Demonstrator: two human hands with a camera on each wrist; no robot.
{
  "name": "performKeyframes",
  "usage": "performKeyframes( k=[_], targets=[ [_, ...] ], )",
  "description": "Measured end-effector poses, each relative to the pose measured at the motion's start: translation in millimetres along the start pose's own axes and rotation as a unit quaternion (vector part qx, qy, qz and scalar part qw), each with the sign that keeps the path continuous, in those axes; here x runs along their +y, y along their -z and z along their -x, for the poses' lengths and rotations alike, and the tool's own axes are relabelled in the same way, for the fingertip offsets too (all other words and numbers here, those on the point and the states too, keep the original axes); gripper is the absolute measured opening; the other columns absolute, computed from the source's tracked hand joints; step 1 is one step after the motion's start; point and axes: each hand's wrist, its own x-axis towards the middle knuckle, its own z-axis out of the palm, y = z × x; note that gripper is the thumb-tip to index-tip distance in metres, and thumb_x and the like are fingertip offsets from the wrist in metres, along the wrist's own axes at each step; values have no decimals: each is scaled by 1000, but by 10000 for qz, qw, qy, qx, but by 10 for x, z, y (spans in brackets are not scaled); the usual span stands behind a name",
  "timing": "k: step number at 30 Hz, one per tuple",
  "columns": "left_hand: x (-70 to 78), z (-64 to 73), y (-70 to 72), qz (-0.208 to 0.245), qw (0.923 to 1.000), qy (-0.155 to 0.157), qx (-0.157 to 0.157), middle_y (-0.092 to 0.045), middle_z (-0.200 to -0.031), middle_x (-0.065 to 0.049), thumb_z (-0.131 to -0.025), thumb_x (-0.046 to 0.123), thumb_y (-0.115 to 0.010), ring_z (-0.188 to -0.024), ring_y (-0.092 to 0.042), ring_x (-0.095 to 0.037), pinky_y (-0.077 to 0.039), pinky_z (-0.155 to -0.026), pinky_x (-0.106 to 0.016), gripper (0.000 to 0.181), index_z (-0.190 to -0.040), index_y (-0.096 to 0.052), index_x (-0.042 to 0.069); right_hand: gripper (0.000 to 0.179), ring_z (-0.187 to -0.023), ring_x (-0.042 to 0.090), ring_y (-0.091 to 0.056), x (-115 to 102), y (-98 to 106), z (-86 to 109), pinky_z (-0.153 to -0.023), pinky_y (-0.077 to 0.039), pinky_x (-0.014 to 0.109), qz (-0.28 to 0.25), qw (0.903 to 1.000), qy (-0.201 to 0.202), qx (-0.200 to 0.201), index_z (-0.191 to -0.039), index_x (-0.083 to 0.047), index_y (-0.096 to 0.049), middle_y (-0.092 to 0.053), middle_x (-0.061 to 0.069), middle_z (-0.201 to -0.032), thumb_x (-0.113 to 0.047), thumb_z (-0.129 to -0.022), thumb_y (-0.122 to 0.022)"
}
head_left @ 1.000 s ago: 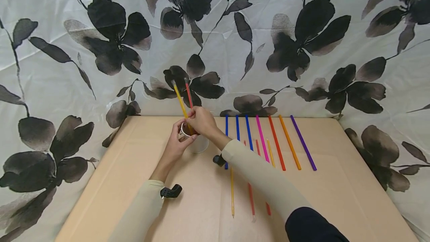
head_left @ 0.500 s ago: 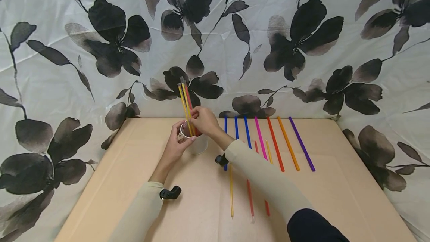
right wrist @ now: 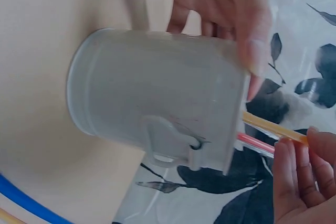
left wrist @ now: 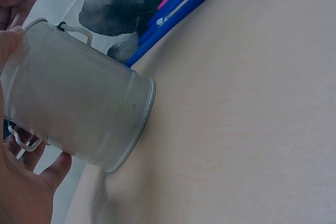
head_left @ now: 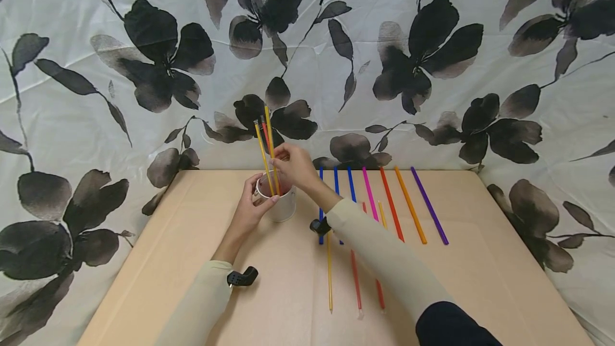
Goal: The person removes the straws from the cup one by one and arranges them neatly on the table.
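Observation:
A small white metal pail (head_left: 286,210) with side handles stands at the table's back, left of centre. My left hand (head_left: 250,205) grips its near left side, thumb at the rim. Above the pail's mouth, my right hand (head_left: 294,166) pinches a yellow pencil (head_left: 269,127) between thumb and fingers, its lower end inside. Another yellow pencil (head_left: 261,148) and a red pencil (head_left: 265,133) lean in the pail, tops sticking out. In the right wrist view, the held yellow pencil (right wrist: 275,128) slants out past the rim, above the red one.
Right of the pail, several thick sticks lie in a row: blue (head_left: 352,183), magenta (head_left: 369,188), red (head_left: 391,204), orange (head_left: 411,204) and purple (head_left: 430,206). Yellow (head_left: 330,276) and red (head_left: 356,279) pencils lie nearer, partly under the right sleeve (head_left: 379,250). Floral cloth (head_left: 331,95) hangs behind.
My right hand has risen slightly, and the yellow pencil in it now stands higher and right of the red one. My left hand stays at the pail.

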Motion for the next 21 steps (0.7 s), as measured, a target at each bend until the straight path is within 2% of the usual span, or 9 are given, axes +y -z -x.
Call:
performKeyframes(
  k=[9, 17, 21],
  targets=[
    [13, -7, -8, -54, 10000, 63, 19, -29, -159, -20, -96, 16, -71, -149, -26, -35, -30, -118, -61, 78, -157, -23, 6, 21, -86, 22, -70, -79, 217, 7, -74, -61, 25, -1015, 9941, 335, 163, -114, 0, -66, -68, 9, -97, -13, -98, -68],
    [26, 3, -7, -95, 9999, 19, 56, -26, -161, -23, -95, 15, -71, -150, -25, -37, -31, -118, -61, 78, -156, -23, 4, 24, -87, 22, -70, -172, 447, 49, -81, -63, 39, -1289, 9893, 619, 306, -117, 1, -66, -67, 10, -100, -14, -98, -69],
    [12, 7, -8, -105, 9999, -6, 45, -25, -161, -25, -95, 13, -71, -150, -24, -39, -30, -118, -62, 77, -156, -23, 3, 22, -90, 25, -69, -250, 561, 89, -82, -63, 38, -1424, 9869, 707, 284, -117, -1, -66, -66, 10, -102, -14, -98, -68]
  ],
)
